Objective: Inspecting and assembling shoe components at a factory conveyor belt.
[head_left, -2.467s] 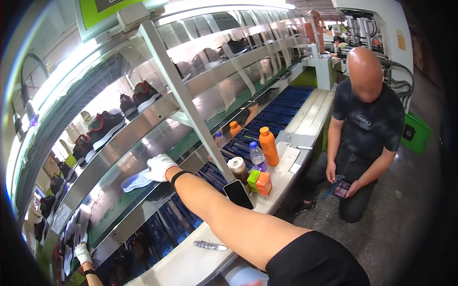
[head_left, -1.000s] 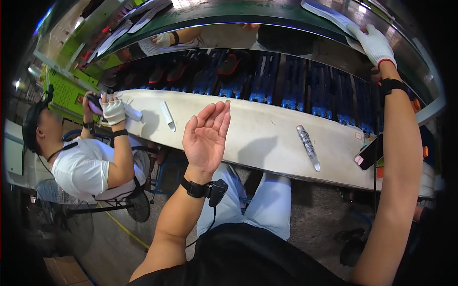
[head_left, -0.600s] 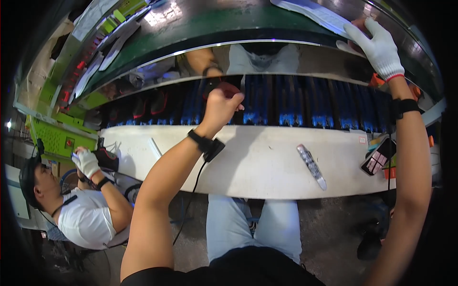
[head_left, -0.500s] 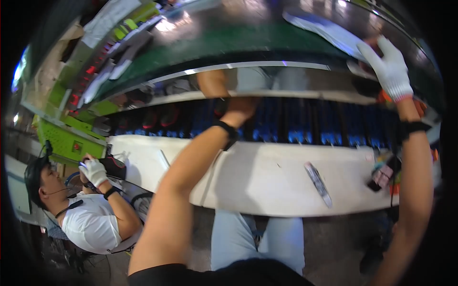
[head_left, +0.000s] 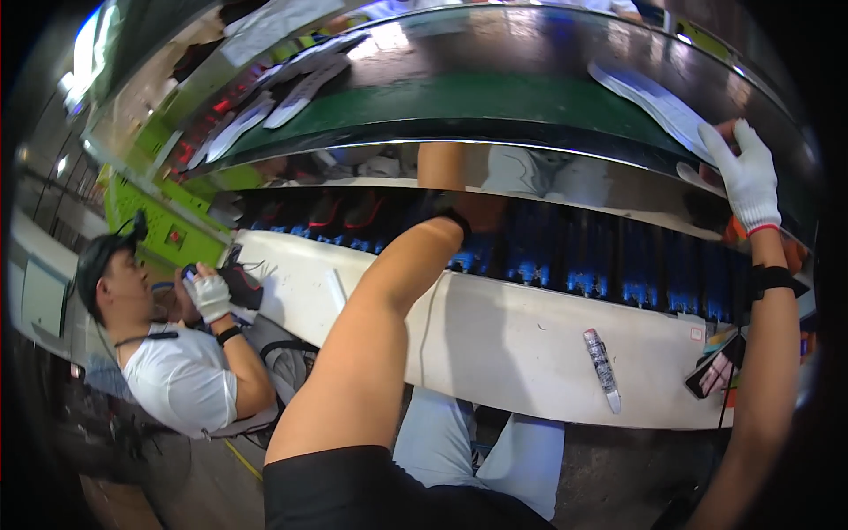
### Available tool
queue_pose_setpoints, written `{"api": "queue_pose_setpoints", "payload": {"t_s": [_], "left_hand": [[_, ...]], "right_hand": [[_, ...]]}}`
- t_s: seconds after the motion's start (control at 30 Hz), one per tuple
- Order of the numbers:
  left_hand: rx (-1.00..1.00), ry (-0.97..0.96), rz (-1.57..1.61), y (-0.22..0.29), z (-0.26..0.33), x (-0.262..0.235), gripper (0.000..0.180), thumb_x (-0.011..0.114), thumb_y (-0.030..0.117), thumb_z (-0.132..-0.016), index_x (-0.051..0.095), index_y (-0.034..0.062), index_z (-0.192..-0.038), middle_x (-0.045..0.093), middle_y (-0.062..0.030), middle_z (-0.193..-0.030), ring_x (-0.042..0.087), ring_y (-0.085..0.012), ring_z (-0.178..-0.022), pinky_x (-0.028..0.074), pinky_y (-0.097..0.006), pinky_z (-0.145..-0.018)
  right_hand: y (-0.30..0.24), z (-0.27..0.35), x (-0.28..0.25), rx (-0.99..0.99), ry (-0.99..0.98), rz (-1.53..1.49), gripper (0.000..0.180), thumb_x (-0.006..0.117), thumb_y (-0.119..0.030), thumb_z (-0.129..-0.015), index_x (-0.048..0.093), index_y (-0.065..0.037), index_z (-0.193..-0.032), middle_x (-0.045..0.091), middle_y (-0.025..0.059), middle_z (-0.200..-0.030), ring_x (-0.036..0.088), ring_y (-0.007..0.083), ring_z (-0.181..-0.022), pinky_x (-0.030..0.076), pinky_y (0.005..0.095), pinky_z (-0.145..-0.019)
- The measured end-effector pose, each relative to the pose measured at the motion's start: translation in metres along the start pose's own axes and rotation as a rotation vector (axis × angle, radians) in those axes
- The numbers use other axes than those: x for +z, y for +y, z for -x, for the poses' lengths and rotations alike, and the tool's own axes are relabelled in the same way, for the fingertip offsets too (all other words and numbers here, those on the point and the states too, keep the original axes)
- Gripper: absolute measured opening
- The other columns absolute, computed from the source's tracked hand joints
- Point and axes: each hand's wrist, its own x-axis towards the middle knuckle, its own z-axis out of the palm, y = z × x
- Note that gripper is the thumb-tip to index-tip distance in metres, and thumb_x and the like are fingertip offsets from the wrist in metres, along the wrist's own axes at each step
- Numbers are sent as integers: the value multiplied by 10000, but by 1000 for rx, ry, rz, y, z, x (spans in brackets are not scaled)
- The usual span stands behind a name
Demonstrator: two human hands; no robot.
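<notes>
The gloved right hand [head_left: 749,177] lies flat and open on a grey insole [head_left: 649,102] at the upper shelf's right edge, where it may slide off; the left hand [head_left: 481,212] reaches under the shelf, grip hidden; its forearm could snag there.

The right hand [head_left: 749,177] wears a white knitted cloth glove with a red-trimmed cuff, matt and slightly nubbly, and it lies on a pale grey flat shoe insole [head_left: 655,104] with a dull, fabric-like face, itself on a matt green conveyor belt [head_left: 495,93] edged by a polished, mirror-bright metal rail [head_left: 548,172]. The bare left hand [head_left: 477,212], a black matt strap at its wrist, reaches under that rail, where its outline is hard to make out. Below lies a smooth, matt cream-white workbench top [head_left: 512,340], bearing a slim silvery tool with a patterned grip [head_left: 602,369] and a glossy black glass-faced phone [head_left: 714,371].
</notes>
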Motion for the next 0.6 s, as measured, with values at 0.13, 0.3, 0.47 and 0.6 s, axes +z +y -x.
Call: {"api": "queue_pose_setpoints", "payload": {"t_s": [0.13,0.3,0.47,0.6], "left_hand": [[503,-21,333,71,59,-82,715,751,220,-877,558,79,-1551,673,-215,-1423,637,-406,-1338,526,-542,-1088],[791,507,588,182,168,-111,672,736,226,-913,511,36,-1517,608,-254,-1402,609,-471,-1273,483,-627,-1062],[326,455,1097,274,240,-97,814,801,209,-843,474,49,-1571,607,-244,-1429,602,-447,-1324,459,-610,-1121],[450,482,807,305,224,-104,751,796,214,-887,496,45,-1554,643,-220,-1326,641,-439,-1219,515,-557,-1043]], "right_hand": [[25,-20,6,-214,86,469,418,785,-401,-969,675,-3,-1034,705,192,-939,737,360,-899,549,467,-846],[116,-54,-1,-333,96,210,334,794,-247,-952,687,-8,-1159,695,107,-1020,683,247,-988,538,394,-915],[100,-40,-11,-246,38,194,359,731,-327,-1079,670,-9,-926,605,53,-794,533,142,-785,493,355,-773],[45,17,-13,-352,-27,153,405,826,-390,-977,723,0,-1016,670,88,-855,590,184,-810,519,386,-786]]}}
